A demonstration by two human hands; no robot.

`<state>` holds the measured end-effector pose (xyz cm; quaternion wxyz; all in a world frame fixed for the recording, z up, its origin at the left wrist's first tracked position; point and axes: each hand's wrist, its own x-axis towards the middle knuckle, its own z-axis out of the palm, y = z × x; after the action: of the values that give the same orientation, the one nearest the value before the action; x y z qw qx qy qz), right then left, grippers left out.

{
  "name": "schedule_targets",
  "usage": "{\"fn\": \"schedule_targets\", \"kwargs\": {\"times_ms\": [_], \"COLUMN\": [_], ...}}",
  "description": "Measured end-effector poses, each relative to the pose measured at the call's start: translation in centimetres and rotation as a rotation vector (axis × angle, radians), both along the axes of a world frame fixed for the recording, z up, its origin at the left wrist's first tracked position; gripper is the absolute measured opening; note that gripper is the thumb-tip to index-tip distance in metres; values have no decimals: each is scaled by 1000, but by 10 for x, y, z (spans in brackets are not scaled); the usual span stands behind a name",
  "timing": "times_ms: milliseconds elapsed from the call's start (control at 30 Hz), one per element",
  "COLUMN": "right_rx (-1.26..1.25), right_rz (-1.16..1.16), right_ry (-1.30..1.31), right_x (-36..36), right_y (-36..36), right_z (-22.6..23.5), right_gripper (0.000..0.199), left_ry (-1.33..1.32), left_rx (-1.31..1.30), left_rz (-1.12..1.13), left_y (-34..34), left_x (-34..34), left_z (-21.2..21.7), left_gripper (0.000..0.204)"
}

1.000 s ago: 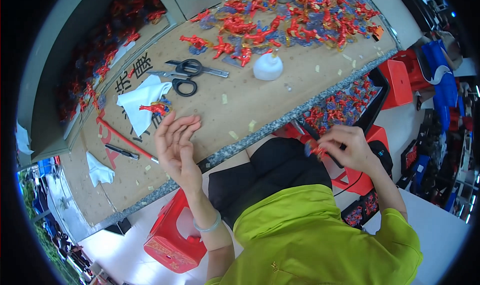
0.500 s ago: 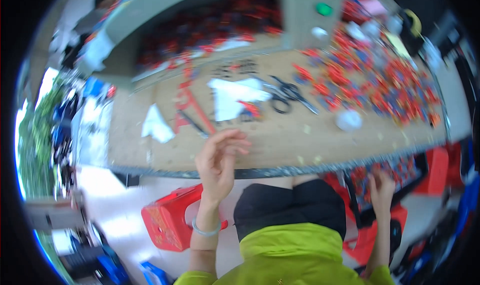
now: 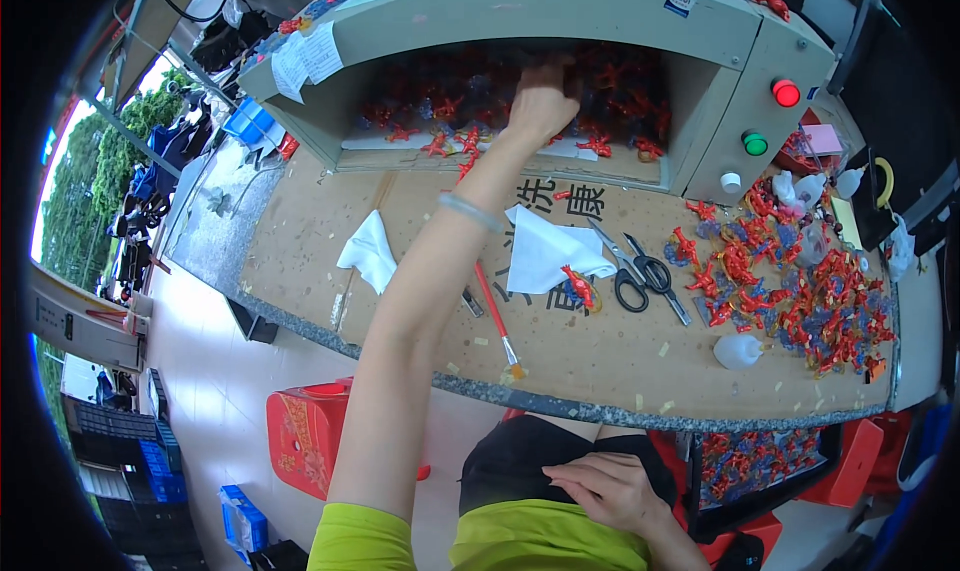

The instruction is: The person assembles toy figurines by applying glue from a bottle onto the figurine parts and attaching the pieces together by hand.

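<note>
My left hand (image 3: 545, 103) reaches deep into the wide opening of a grey metal booth (image 3: 480, 21), over a heap of small red-and-blue plastic figures (image 3: 440, 101). Its fingers are in shadow and partly hidden, so I cannot see what they touch. My right hand (image 3: 612, 489) lies flat on my lap with its fingers stretched out, holding nothing. Below my left forearm are a red-handled brush (image 3: 492, 306) and a white cloth (image 3: 372, 251). Another white cloth (image 3: 540, 251) lies right of it, with one red figure (image 3: 578, 287) at its corner.
Black-handled scissors (image 3: 655, 274) lie right of the cloth. A big pile of figures (image 3: 790, 291) covers the table's right side, beside a white squeeze bottle (image 3: 738, 351). Below the edge stands a black tray (image 3: 765, 466) of figures. A red stool (image 3: 305, 436) stands left.
My left hand has gone from above the table's front edge forward into the booth. My right hand has left the black tray for my lap. The view has shifted.
</note>
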<state>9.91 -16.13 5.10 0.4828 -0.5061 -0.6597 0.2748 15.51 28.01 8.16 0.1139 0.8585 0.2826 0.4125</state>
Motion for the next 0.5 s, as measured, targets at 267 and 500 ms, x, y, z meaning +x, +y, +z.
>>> {"fn": "schedule_targets", "kwargs": {"times_ms": [267,500], "right_rx": [3,-108], "right_rz": [-85,-75], "right_ry": [-39,-34], "right_x": [9,12], "right_y": [7,-11], "right_z": [1,-2], "right_gripper": [23,20], "left_ry": [231,431], "left_rx": [24,-168], "left_rz": [3,110], "left_y": [0,43], "left_x": [63,16], "left_z": [1,14], "left_gripper": [34,35]}}
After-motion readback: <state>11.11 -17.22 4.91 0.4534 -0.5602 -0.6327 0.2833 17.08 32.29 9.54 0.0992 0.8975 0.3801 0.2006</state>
